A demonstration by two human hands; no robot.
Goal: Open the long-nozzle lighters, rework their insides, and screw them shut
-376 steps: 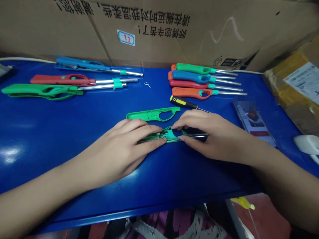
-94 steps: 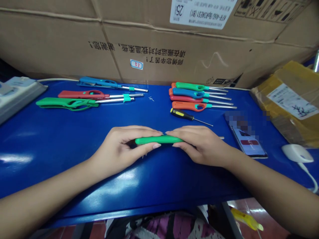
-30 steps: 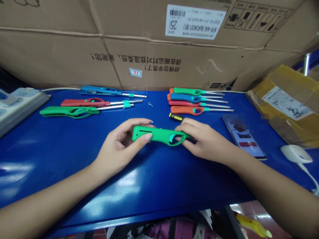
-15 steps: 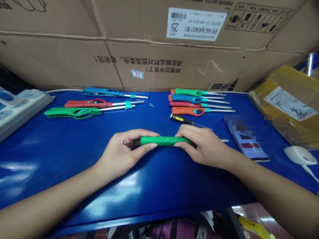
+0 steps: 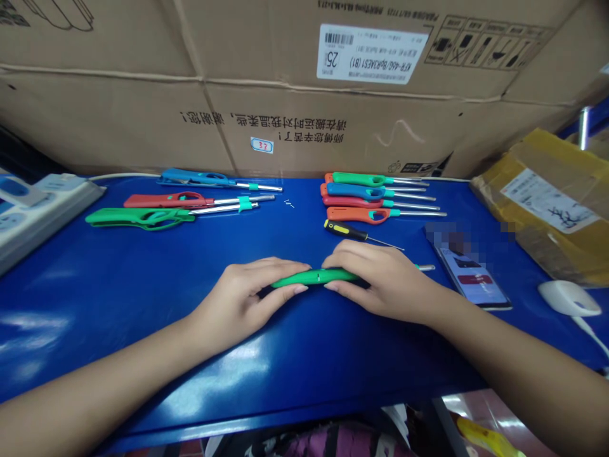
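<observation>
A green long-necked lighter (image 5: 318, 277) lies level between my hands above the blue table, its narrow edge facing me. My left hand (image 5: 247, 298) is closed on its left end, thumb below and fingers above. Around its right part my right hand (image 5: 375, 279) is closed in the same way. The silver tip of its rod shows past the right hand; its trigger area is hidden by my fingers. Just beyond my right hand is a black-and-yellow screwdriver (image 5: 346, 230).
Green, red and blue lighters (image 5: 137, 218) lie at the back left, and several assembled lighters (image 5: 356, 214) at the back right. A phone (image 5: 476, 276), white charger (image 5: 569, 298) and taped parcel (image 5: 566, 190) are on the right. A power strip (image 5: 38, 203) sits left; a large carton (image 5: 266, 95) stands behind.
Both hands have shifted slightly, and the green lighter has turned a little in them, showing a narrower edge. The left hand has slid farther along it.
</observation>
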